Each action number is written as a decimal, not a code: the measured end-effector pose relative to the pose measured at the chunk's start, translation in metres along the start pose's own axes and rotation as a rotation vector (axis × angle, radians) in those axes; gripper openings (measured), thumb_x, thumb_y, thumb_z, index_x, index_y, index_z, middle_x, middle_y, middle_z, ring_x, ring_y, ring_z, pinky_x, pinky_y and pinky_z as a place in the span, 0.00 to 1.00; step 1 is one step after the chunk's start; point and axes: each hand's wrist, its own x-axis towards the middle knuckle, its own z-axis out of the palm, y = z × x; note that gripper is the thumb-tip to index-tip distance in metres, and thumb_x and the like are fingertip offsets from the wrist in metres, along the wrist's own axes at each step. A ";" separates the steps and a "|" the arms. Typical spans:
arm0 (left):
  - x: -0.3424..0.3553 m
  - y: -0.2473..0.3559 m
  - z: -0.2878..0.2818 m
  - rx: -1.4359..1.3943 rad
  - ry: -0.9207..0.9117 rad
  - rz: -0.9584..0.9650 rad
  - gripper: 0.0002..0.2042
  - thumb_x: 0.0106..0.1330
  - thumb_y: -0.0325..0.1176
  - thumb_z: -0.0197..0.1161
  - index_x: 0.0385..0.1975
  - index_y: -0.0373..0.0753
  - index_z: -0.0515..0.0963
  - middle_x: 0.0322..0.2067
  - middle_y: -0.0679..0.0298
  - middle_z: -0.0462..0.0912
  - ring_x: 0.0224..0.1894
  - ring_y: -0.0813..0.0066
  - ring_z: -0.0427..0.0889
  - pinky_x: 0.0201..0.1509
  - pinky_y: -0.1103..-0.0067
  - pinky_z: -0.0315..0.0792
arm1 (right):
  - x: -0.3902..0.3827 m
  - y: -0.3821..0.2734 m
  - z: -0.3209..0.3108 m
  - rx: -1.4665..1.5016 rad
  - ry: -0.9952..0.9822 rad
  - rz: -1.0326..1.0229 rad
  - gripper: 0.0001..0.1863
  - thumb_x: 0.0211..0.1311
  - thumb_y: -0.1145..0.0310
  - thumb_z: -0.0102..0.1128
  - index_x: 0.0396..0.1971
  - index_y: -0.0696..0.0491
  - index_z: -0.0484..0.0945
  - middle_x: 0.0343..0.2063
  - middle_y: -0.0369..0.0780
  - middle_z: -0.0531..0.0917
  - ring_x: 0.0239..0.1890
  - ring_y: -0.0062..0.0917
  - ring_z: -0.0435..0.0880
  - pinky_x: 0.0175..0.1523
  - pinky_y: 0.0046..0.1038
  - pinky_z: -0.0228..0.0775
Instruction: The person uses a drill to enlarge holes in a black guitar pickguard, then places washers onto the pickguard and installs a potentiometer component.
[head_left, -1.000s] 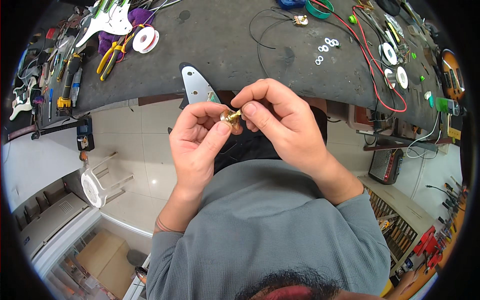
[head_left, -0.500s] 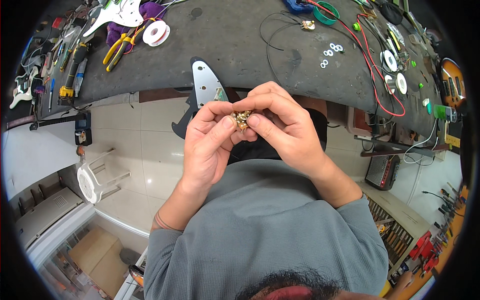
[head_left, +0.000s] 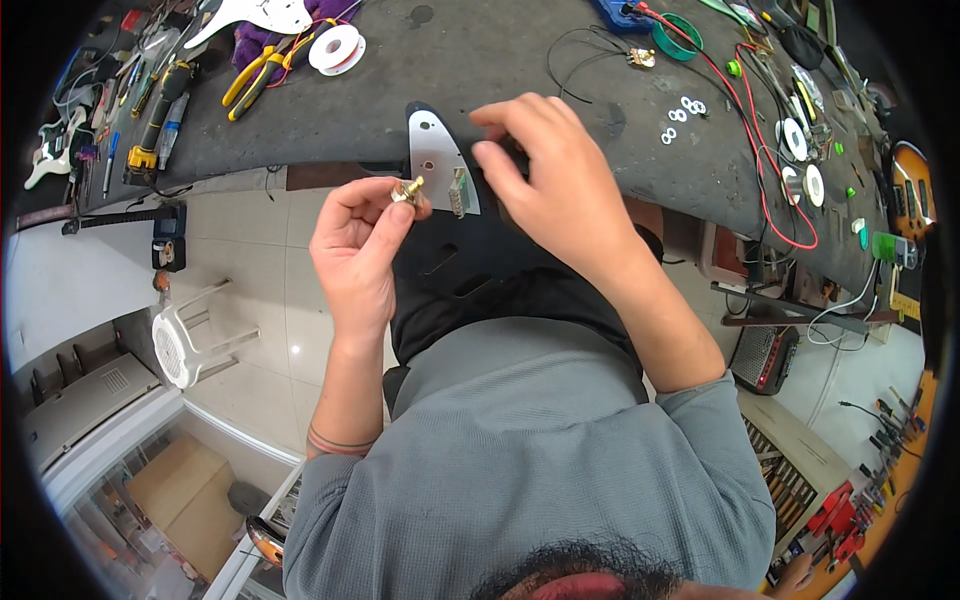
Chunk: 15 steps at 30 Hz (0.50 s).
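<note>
My left hand (head_left: 352, 250) pinches a small potentiometer (head_left: 408, 190) between thumb and fingers, its brass-coloured shaft sticking up and to the right. Over the bench's front edge, my right hand (head_left: 560, 180) is open, thumb and index finger apart, with nothing visible between them. Its other fingers are partly hidden. Between the two hands lies a black guitar pickguard (head_left: 430, 155) with a silver foil-backed end, its lower part across my lap. A small slider-like switch (head_left: 459, 192) is fitted in the foil area.
On the dark bench (head_left: 480, 60) lie yellow-handled pliers (head_left: 256, 80), a white spool (head_left: 337, 48), several white washers (head_left: 682, 115) and another potentiometer with black wires (head_left: 641, 59). Red cables (head_left: 752, 130) run along the right. A white stool (head_left: 178, 345) stands on the floor at left.
My hands have come apart. The left keeps the potentiometer, now shaft up, and has moved left; the right has let go of it and moved up toward the bench. The view has shifted slightly.
</note>
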 end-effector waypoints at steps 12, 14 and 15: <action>0.000 -0.008 0.001 0.508 0.114 0.218 0.10 0.67 0.18 0.74 0.46 0.30 0.84 0.44 0.59 0.86 0.44 0.73 0.88 0.50 0.78 0.83 | 0.004 -0.015 0.025 0.115 -0.114 0.071 0.08 0.67 0.70 0.70 0.41 0.57 0.82 0.32 0.42 0.87 0.40 0.40 0.84 0.50 0.41 0.74; -0.001 -0.005 0.001 0.577 0.108 0.270 0.11 0.66 0.18 0.75 0.46 0.31 0.85 0.44 0.58 0.87 0.43 0.72 0.88 0.49 0.77 0.83 | 0.001 -0.020 0.023 0.181 -0.127 0.092 0.08 0.67 0.70 0.69 0.41 0.57 0.82 0.32 0.43 0.87 0.38 0.41 0.85 0.49 0.41 0.75; -0.003 -0.002 0.002 0.617 0.103 0.307 0.11 0.65 0.18 0.76 0.46 0.31 0.85 0.43 0.58 0.87 0.42 0.72 0.88 0.48 0.77 0.82 | -0.001 -0.023 0.022 0.194 -0.113 0.069 0.08 0.68 0.70 0.69 0.42 0.57 0.81 0.32 0.43 0.87 0.37 0.41 0.85 0.47 0.41 0.75</action>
